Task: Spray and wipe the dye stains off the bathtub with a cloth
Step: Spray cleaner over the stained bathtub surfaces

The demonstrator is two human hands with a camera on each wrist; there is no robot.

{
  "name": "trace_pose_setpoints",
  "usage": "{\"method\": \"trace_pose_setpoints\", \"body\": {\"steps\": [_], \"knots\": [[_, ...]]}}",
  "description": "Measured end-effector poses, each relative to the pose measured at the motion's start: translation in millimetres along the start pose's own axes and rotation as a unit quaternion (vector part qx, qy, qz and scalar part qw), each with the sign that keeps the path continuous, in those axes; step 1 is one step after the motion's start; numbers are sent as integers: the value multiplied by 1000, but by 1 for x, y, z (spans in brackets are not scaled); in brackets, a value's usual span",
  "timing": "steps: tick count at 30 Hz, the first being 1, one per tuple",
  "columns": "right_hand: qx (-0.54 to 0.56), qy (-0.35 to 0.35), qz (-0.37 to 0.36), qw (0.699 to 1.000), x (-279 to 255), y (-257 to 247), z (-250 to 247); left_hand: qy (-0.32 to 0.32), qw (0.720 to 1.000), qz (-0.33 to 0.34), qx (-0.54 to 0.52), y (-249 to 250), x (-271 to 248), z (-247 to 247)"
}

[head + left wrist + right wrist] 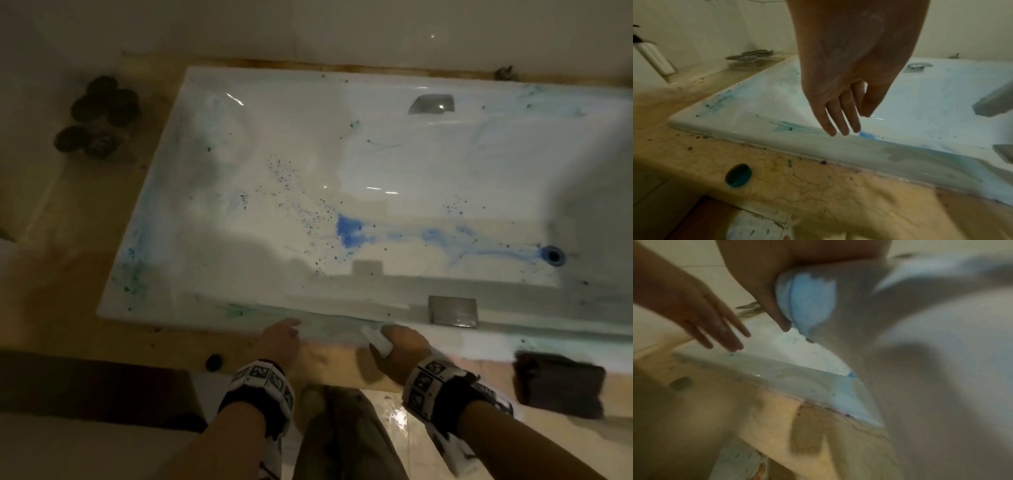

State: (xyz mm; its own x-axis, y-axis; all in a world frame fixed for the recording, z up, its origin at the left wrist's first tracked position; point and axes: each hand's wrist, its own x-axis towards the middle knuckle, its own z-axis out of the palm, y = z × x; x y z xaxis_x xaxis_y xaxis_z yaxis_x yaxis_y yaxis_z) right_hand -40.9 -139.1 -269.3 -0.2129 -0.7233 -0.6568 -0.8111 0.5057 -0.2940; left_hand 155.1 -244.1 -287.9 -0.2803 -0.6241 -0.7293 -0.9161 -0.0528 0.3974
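The fingers [840,116] of my left hand [279,337] lie straight and loosely together, holding nothing, hovering just above the near rim of the bathtub [239,308]; whether the tips touch it I cannot tell. I judge the hand is there to steady me while the other works.

My right hand [406,346] has its fingers [777,313] curled round a bunched cloth [376,337], white in the head view and stained blue in the right wrist view (much blurred), held at the rim just beside the left hand, at about three o'clock from it. I take this for a wiping pass along the rim, where a greenish smear [785,127] sits at roughly nine o'clock of the left fingertips.

Outward, the tub holds most of the work: a strong blue patch [349,231] on its floor trailing toward the drain [552,255] at three o'clock, with dark specks scattered around it, and faint teal streaks on the left wall. So I judge that the task is far from done.

On the surround, a small dark cap [214,361] lies at eight o'clock from my left hand, and dark round stones [99,116] sit by the tub's far left corner. I see no spray bottle I can be sure of.
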Motion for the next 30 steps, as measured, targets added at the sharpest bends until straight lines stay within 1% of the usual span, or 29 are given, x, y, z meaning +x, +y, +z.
{"method": "trace_pose_setpoints", "body": {"steps": [2,3,6,9,12,14,15,16,17,19,20,21,22,24,26,27,28,30], "knots": [[2,14,-11,1000,-3,17,10,-1,1000,6,-25,5,-4,11],[4,9,0,1000,-7,23,12,5,999,9,-36,10,-5,16],[36,19,65,997,-19,35,14,41,997,37,-57,26,-5,28],[51,36,111,992,-34,50,17,45,994,91,-47,46,-4,39],[135,73,166,974,-50,69,8,38,992,123,-19,66,-2,53],[193,107,164,961,-57,85,4,23,990,139,-4,82,-4,66],[213,126,158,956,-61,92,2,-3,988,153,2,89,-6,75],[243,154,162,944,-64,99,0,-41,985,167,5,96,-10,84],[283,188,174,924,-67,105,-1,-93,981,172,1,104,-15,95],[374,254,194,870,-69,117,-6,-214,962,165,-28,118,-29,117],[408,271,197,849,-69,122,-10,-261,951,157,-46,124,-35,130],[434,275,194,836,-69,127,-15,-289,943,151,-63,132,-41,142],[451,260,189,832,-69,133,-18,-298,939,149,-81,138,-46,155],[463,227,175,839,-71,148,-21,-305,934,143,-118,153,-56,182],[445,209,155,857,-74,165,-20,-300,931,135,-156,170,-66,207],[419,210,149,871,-75,173,-21,-279,937,132,-164,181,-71,218],[401,206,140,882,-76,181,-21,-244,946,129,-170,192,-76,228],[404,185,123,887,-79,198,-20,-139,973,123,-141,213,-84,244]]}}
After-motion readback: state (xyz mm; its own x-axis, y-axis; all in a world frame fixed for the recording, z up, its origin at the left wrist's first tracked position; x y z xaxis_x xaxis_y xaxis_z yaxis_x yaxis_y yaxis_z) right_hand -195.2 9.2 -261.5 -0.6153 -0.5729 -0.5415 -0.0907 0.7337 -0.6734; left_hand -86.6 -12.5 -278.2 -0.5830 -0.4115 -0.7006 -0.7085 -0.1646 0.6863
